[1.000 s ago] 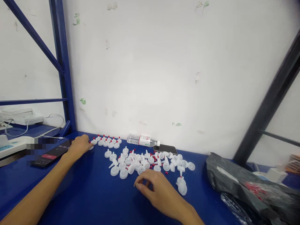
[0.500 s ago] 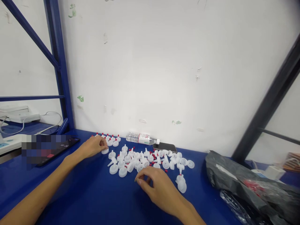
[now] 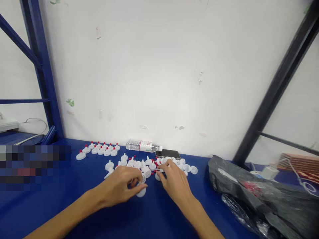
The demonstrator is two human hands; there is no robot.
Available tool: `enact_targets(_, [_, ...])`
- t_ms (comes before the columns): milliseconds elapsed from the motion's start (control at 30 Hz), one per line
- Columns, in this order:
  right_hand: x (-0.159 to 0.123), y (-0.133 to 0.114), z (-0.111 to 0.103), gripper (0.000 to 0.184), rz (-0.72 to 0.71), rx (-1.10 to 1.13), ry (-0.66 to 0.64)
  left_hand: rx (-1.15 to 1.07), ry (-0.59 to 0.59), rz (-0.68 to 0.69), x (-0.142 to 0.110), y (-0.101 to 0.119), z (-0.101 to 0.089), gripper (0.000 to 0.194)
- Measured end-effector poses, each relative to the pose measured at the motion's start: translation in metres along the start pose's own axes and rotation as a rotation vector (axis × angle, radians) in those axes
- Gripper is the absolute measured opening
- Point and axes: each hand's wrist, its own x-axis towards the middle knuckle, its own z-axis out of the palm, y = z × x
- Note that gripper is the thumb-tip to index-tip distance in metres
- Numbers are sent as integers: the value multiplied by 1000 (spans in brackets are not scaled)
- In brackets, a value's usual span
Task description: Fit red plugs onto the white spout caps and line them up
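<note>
My left hand (image 3: 121,187) is closed, with thumb and fingers pinching a white nozzle cap (image 3: 141,192) just in front of the pile. Fingers bent, my right hand (image 3: 174,181) reaches into the pile of loose white nozzle caps (image 3: 147,171). Its thumb and forefinger come close together beside small red tips (image 3: 154,165); whatever they grip is too small to make out. At the back left, several white caps with red tips on their nozzles (image 3: 100,151) stand upright in loose rows.
A clear plastic bottle (image 3: 143,146) lies on its side against the wall, beside a dark phone (image 3: 169,153). On the right, a grey plastic bag (image 3: 239,186) lies on the blue table (image 3: 149,219). Blue and dark metal posts rise at either side.
My left hand has left the red-tipped rows and come right to the pile, now with a white cap. My right hand has moved forward into the pile. The camera has turned slightly right.
</note>
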Motion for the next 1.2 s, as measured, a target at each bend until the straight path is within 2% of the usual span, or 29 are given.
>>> enact_targets(167, [1, -6, 8, 20, -82, -49, -80, -21, -197, 53, -7, 7, 24, 26])
enact_targets(267, [3, -9, 10, 18, -85, -85, -121, -38, -216, 30, -8, 5, 27, 27])
enact_targets(500, [1, -14, 10, 12, -118, -100, -122, -66, -249, -24, -7, 11, 23, 25])
enact_targets(567, [0, -15, 5, 12, -115, -27, -101, -63, -261, -33, -8, 14, 20, 27])
enact_targets(667, [-2, -16, -6, 11, -95, 250, -104, -57, -282, -45, -8, 17, 17, 33])
enact_targets(767, [-3, -17, -16, 12, -82, 566, -181, -71, -288, -75, -8, 13, 18, 39])
enact_targets(867, [-3, -18, -24, 11, -70, 766, -258, -98, -277, -114, -7, 8, 21, 50])
enact_targets(967, [-3, -18, -30, 8, -65, 840, -320, -112, -259, -147, -6, 6, 22, 56])
enact_targets(1200, [-5, -15, -31, 6, -103, 709, -366, -84, -227, -185, -4, 4, 21, 46])
